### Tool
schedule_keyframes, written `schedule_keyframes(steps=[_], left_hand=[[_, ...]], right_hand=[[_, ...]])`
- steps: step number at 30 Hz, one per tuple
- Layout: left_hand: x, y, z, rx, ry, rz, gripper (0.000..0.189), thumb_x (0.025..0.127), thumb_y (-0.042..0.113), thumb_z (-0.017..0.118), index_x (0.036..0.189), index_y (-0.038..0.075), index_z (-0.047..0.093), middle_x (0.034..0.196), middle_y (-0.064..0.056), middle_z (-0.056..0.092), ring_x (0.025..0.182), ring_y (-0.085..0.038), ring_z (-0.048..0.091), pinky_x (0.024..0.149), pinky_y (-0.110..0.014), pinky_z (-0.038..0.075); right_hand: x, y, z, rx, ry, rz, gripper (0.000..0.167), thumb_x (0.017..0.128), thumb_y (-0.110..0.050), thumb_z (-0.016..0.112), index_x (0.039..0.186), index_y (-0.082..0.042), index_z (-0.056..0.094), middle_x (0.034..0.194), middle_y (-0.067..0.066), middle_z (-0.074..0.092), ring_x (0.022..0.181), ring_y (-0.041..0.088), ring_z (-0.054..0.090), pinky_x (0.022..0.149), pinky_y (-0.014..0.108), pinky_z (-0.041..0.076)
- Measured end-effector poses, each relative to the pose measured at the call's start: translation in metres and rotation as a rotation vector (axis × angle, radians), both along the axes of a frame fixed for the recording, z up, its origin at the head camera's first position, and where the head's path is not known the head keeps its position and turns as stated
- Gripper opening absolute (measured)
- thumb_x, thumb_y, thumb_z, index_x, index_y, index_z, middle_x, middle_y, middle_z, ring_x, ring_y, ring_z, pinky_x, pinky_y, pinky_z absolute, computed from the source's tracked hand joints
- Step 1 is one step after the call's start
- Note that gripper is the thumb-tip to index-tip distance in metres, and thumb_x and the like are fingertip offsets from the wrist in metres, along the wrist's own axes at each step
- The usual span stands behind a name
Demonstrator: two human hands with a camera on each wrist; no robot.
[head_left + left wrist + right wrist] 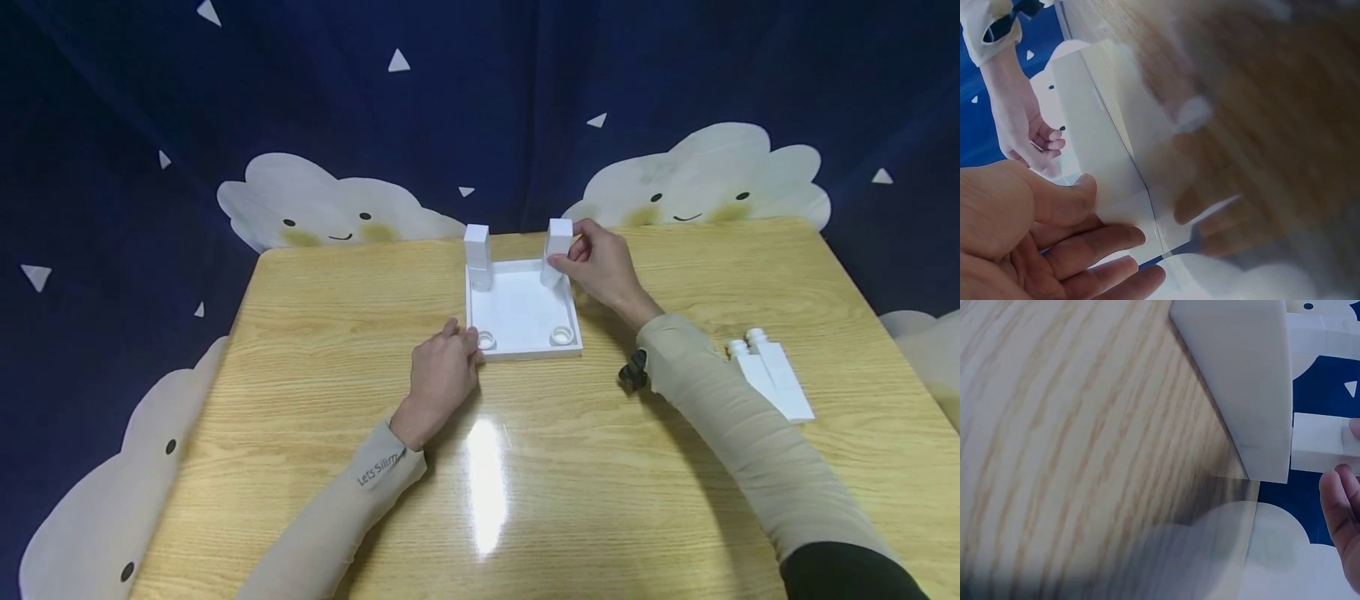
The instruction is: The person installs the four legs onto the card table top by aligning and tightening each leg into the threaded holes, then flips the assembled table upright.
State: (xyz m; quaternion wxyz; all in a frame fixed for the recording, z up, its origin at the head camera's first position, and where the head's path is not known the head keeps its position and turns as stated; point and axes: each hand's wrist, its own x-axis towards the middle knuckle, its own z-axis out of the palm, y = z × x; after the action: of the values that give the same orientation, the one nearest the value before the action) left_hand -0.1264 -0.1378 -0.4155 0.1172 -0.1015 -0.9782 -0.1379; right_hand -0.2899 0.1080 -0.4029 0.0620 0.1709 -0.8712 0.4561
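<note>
A square white board (517, 317) with a raised rim lies on the table, round sockets showing in its two near corners. White square legs stand upright at its far corners, a left leg (477, 250) and a right leg (558, 237). My right hand (603, 262) grips that right leg between thumb and fingers; in the right wrist view the fingers (1342, 519) are at the leg's side, partly cut off by the frame. At the board's near left corner, my left hand (442, 371) holds the rim, thumb and bent fingers against its wall in the left wrist view.
Two loose white legs (772, 379) with threaded round ends lie side by side on the wooden table (337, 333), right of the board and partly behind the right sleeve (720, 417). A dark blue curtain (480, 108) with cloud shapes hangs beyond the table's far edge.
</note>
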Motion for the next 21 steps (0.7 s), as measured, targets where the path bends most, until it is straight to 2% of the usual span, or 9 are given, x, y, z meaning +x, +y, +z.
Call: schedule_keyframes(steps=[4,7,14,18,21], left_hand=[[-0.0006,-0.0004,-0.0004,0.002,0.006,-0.002,0.022,0.095,0.010,0.086,0.113,0.000,0.082,0.119,-0.022,0.078,0.120,-0.043,0.073,0.083,-0.058,0.064],[-0.0010,-0.0003,-0.0001,0.006,0.002,-0.002,0.020,0.095,0.009,0.086,0.113,0.000,0.082,0.119,-0.023,0.077,0.120,-0.044,0.073,0.083,-0.058,0.064],[-0.0003,0.0005,0.0009,0.006,-0.012,0.004,0.021,0.096,0.010,0.085,0.114,0.000,0.082,0.121,-0.023,0.077,0.122,-0.043,0.072,0.085,-0.058,0.064],[-0.0007,0.0005,0.0002,0.006,-0.009,0.004,0.019,0.096,0.010,0.085,0.112,0.000,0.083,0.121,-0.023,0.077,0.121,-0.043,0.072,0.085,-0.058,0.064],[-0.0014,0.0005,-0.0010,0.008,-0.007,0.003,0.018,0.096,0.009,0.085,0.111,0.000,0.083,0.120,-0.023,0.077,0.121,-0.044,0.072,0.086,-0.059,0.063]], right_hand=[[-0.0018,0.0010,-0.0019,-0.008,0.016,0.004,0.028,0.093,-0.006,0.077,0.117,0.005,0.067,0.093,0.015,0.065,0.083,0.025,0.059,0.070,0.021,0.044],[-0.0031,0.0013,-0.0029,-0.020,0.012,-0.008,0.028,0.091,-0.007,0.075,0.116,0.005,0.067,0.099,0.016,0.066,0.087,0.026,0.061,0.074,0.021,0.046],[-0.0006,0.0018,-0.0033,-0.009,-0.039,-0.026,0.029,0.095,-0.014,0.080,0.112,0.001,0.062,0.106,0.018,0.067,0.097,0.031,0.064,0.079,0.029,0.048],[0.0008,0.0001,-0.0033,-0.009,-0.050,-0.031,0.034,0.096,-0.016,0.084,0.114,0.001,0.060,0.102,0.017,0.066,0.093,0.028,0.062,0.076,0.027,0.047],[0.0005,-0.0010,-0.0038,-0.006,-0.020,-0.021,0.043,0.093,-0.014,0.088,0.124,0.003,0.063,0.096,0.015,0.065,0.087,0.026,0.059,0.073,0.026,0.044]])
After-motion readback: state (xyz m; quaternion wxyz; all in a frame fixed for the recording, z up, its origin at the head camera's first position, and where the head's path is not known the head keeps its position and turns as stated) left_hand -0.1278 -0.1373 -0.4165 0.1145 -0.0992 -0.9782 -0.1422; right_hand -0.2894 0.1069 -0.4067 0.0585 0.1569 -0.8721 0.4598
